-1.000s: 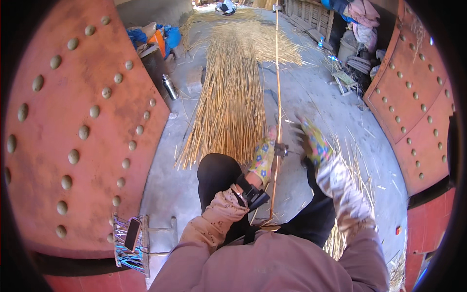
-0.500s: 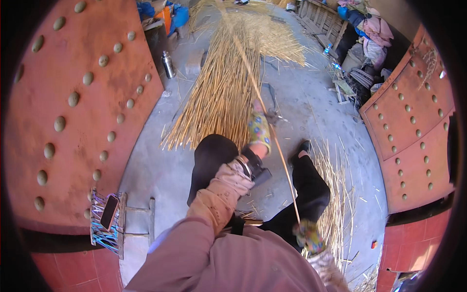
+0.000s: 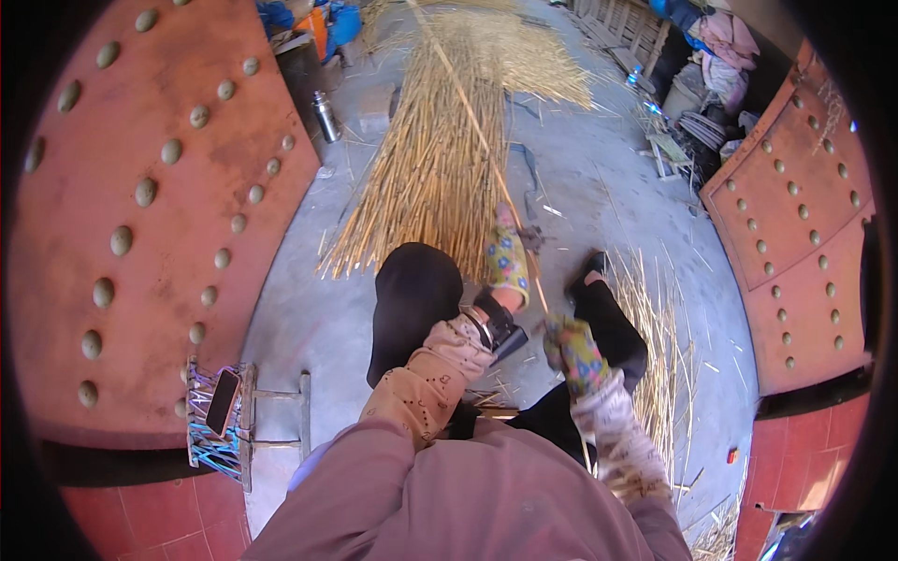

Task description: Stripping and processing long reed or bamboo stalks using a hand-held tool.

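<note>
A long tan reed stalk [image 3: 472, 117] slants from the far side down toward me, over a bundle of reeds [image 3: 426, 178]. My left hand [image 3: 508, 254], in a yellow flowered glove, closes around the stalk between my knees. Beside its fingers sits a small dark object [image 3: 531, 237] whose kind I cannot make out. Nearer to me, my right hand [image 3: 574, 353], in a matching glove, is closed on the stalk's lower part. A black strap with a device [image 3: 500, 329] circles my left wrist.
Pale loose reeds [image 3: 659, 346] lie along my right leg. At left stand a small corded stool [image 3: 220, 421] bearing a phone [image 3: 223, 402] and a steel flask [image 3: 325, 117]. Studded red doors [image 3: 150, 243] flank both sides. Cloths and a bucket [image 3: 687, 98] sit far right.
My right hand has moved up and forward from beside my right hip to just below my left hand. The left hand has shifted only slightly.
</note>
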A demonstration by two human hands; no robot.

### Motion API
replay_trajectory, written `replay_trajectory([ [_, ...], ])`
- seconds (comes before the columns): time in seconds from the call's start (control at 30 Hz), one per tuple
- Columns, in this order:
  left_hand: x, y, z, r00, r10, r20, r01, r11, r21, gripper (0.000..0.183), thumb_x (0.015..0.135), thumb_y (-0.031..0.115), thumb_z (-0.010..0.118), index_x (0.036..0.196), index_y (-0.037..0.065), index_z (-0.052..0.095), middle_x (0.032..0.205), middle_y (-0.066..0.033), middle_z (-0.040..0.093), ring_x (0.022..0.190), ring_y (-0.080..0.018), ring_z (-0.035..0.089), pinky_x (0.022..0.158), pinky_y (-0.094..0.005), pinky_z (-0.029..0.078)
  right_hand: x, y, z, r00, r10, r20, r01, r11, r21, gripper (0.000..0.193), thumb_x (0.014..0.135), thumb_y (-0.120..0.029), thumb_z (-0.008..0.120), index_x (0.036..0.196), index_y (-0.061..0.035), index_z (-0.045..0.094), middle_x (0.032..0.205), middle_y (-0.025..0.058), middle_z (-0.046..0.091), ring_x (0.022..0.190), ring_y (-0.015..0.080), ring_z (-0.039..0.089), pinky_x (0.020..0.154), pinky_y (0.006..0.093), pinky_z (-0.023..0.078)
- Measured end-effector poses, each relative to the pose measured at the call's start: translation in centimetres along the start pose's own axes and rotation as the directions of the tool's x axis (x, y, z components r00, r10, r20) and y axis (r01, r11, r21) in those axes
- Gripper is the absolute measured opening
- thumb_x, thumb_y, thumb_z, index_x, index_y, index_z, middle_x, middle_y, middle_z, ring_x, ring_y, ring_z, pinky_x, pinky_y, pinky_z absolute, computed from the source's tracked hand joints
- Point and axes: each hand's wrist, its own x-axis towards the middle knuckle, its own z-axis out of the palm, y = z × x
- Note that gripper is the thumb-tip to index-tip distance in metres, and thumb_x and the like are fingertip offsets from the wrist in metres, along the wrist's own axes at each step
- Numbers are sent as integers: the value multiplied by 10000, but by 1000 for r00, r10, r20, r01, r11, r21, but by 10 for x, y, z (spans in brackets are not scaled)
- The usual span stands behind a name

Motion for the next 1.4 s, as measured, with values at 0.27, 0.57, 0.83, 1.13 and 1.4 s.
replay_trajectory([
  [0.27, 26, 49, -47, 999, 6, -39, -5, 1000, 26, 282, 817, 410, 404, 813, 151, 516, 704, 7, 509, 615, -118, 491, 516, -274, 397, -188, 1, -63, 547, 743, 387, -799, 323, 508, 101, 744, -78, 486, 728, 6, 540, 485, 35, 446, 324, 76, 325, 293, 217, 220],
  [0.57, -6, -29, -36, 996, 59, -71, -39, 964, 264, 329, 801, 436, 423, 753, 127, 525, 707, -17, 517, 659, -157, 501, 563, -275, 395, -21, -2, 10, 946, 323, 24, -316, 904, 288, 292, 824, -306, 463, 874, -21, 501, 503, -29, 408, 379, 36, 360, 339, 180, 254],
  [0.83, 18, 61, -27, 997, 2, -74, 10, 987, 163, 364, 853, 370, 326, 936, 42, 459, 834, -86, 498, 689, -183, 472, 593, -290, 393, -174, 3, -68, 622, 524, 581, -783, 425, 454, 208, 805, -156, 507, 886, 34, 481, 683, 63, 479, 428, 49, 397, 352, 182, 310],
  [1.13, -13, -83, -11, 986, 164, 34, -137, 675, 725, 349, 883, 239, 287, 1062, -25, 427, 879, -146, 527, 731, -209, 508, 630, -301, 416, -48, -9, -44, 890, 364, 273, -449, 602, 660, 244, 803, -152, 475, 984, 11, 492, 610, 16, 475, 425, 66, 401, 343, 152, 317],
  [1.4, -4, 113, 37, 969, 237, -71, -223, 961, 162, 388, 765, 521, 431, 669, 146, 425, 540, 34, 407, 418, -93, 370, 375, -216, 309, -215, 59, -105, 726, 586, 361, -570, 220, 791, 194, 739, -138, 558, 849, 22, 557, 834, 179, 548, 514, 137, 519, 420, 255, 420],
])
